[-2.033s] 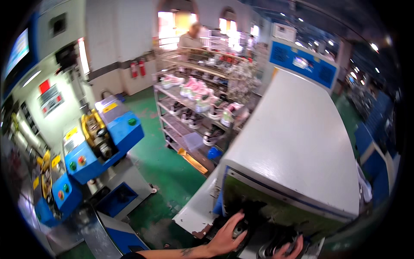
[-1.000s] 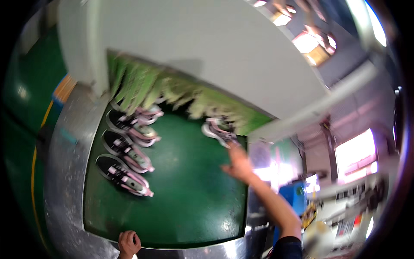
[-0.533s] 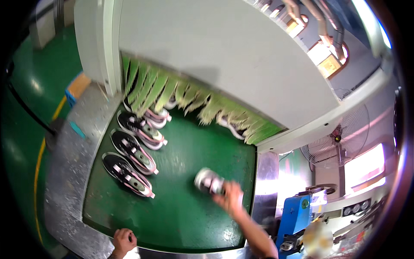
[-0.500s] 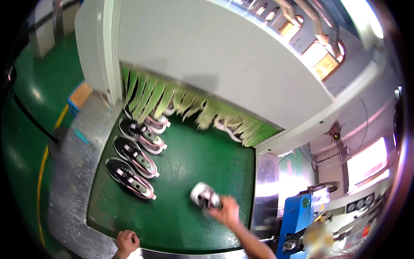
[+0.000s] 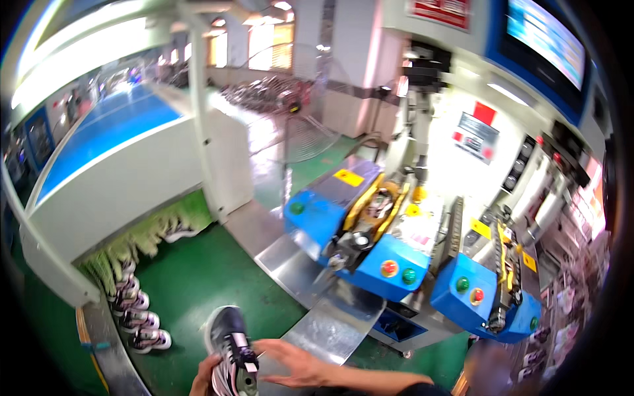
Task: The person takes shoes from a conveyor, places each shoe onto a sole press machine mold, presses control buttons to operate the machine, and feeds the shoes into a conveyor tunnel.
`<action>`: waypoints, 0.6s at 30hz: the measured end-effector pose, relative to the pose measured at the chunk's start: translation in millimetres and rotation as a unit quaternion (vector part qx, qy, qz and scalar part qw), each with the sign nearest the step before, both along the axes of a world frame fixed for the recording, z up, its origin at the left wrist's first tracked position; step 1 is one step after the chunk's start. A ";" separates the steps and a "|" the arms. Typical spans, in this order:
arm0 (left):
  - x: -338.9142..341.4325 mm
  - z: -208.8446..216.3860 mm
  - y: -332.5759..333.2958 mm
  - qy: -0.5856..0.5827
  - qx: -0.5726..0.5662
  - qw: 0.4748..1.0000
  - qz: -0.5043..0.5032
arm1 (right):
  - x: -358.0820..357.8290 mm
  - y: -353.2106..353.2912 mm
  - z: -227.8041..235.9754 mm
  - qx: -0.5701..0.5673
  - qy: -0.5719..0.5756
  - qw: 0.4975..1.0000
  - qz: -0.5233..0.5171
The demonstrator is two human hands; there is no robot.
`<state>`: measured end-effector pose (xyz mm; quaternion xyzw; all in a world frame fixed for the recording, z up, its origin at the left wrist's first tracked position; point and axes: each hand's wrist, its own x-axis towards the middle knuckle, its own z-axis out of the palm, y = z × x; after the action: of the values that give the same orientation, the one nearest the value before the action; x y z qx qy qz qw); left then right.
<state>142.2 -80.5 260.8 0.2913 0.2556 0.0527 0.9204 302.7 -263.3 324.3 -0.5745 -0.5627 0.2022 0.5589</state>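
Observation:
A black and white sneaker [image 5: 226,346] with pink trim is held up at the lower edge of the view, toe pointing away. My left hand [image 5: 200,383] grips it from below at its left side. My right hand [image 5: 295,365] lies flat beside it, fingers spread, with its fingertips at the sneaker's heel end. Beneath them runs the green conveyor belt [image 5: 198,277]. On the belt's left side, several more sneakers [image 5: 135,310] lie in a row near the green strip curtain [image 5: 142,241] of a white tunnel machine [image 5: 112,178].
A steel ramp [image 5: 310,290] borders the belt on the right. Beyond it stand two blue press machines [image 5: 360,241] [image 5: 492,297] with coloured buttons. A standing fan [image 5: 300,135] and a white pillar [image 5: 205,112] are behind. Racks show at the far right edge.
The view has swung from the belt toward the blue machines. My right hand picked a sneaker off the belt; that sneaker is now raised and my left hand grips it.

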 end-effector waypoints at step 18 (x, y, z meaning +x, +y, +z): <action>410.1 -2.8 -255.1 -0.132 0.396 0.909 0.016 | 163.4 -300.6 -67.2 0.024 0.329 0.841 -0.429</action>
<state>552.2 -335.6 258.0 0.6182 0.0940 0.2020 0.7538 466.1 -563.9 257.1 -0.6449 -0.0475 0.1054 0.7555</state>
